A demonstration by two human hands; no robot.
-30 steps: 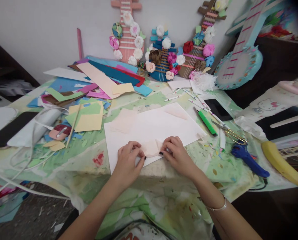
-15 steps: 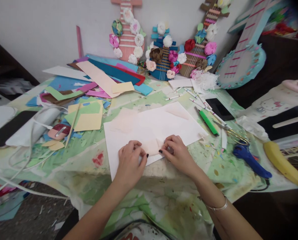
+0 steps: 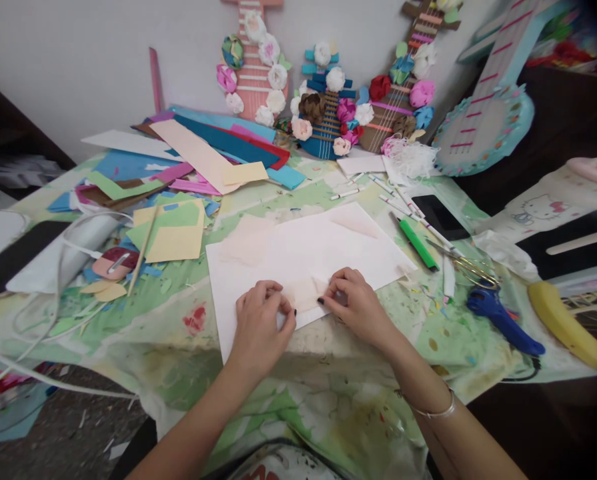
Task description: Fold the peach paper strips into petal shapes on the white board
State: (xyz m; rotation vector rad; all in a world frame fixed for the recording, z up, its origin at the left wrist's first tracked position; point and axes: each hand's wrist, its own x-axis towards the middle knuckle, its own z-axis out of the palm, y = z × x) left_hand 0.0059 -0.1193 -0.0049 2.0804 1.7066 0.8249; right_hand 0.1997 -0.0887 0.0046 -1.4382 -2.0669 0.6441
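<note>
Both hands rest over a white sheet (image 3: 328, 247) on the table. Between them lies a small pale peach piece of thin paper (image 3: 302, 293), close to the sheet's front edge. My left hand (image 3: 264, 317) pinches the left side of this piece between thumb and curled fingers. On its right side, my right hand (image 3: 355, 300) pinches with thumb and forefinger. More pale peach paper (image 3: 251, 240) lies at the sheet's upper left, and a single pale piece (image 3: 355, 223) is near its upper right corner.
A green marker (image 3: 418, 245), gold scissors (image 3: 471, 270) and a blue-handled tool (image 3: 503, 320) lie at right, beside a banana (image 3: 571, 327). Coloured paper strips (image 3: 193, 150) are heaped at back left. Flower-trimmed paper guitars (image 3: 328, 113) lean on the wall. A white cable (image 3: 61, 273) crosses the left side.
Hardly anything differs. Both hands keep their pinch on the peach paper, and the view has shifted very slightly.
</note>
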